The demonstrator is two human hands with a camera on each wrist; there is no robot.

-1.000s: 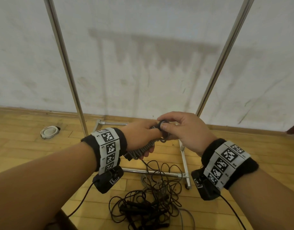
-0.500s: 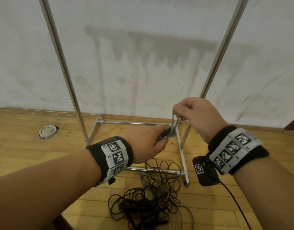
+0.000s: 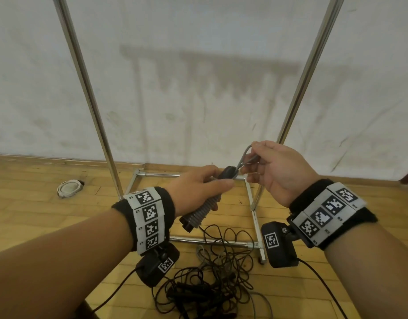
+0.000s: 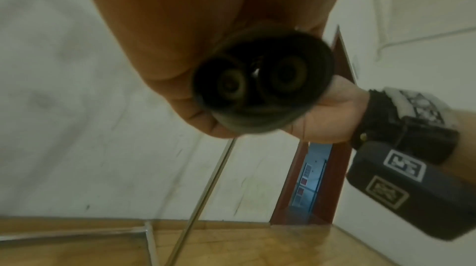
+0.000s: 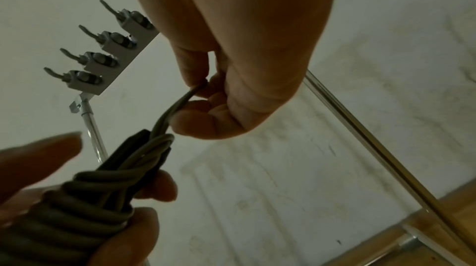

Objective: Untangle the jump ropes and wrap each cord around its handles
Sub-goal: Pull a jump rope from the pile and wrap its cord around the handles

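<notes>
left hand (image 3: pixel 198 187): grips grey-wrapped handles (image 3: pixel 201 211), long axis slanting up toward the right hand | right hand (image 3: pixel 276 171): pinches cord loop (image 3: pixel 244 155) just above the handles' top end | black tangle (image 3: pixel 205 282): floor, below handles

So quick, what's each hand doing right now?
Left hand: grips the wrapped handles.
Right hand: pinches the grey cord loop.

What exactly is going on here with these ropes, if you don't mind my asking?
A person is bundling a grey jump rope. The left hand grips the two handles, already wound with grey cord, while the right hand pinches its last loop above them. A tangle of dark ropes lies on the wooden floor, not yet sorted.
</notes>
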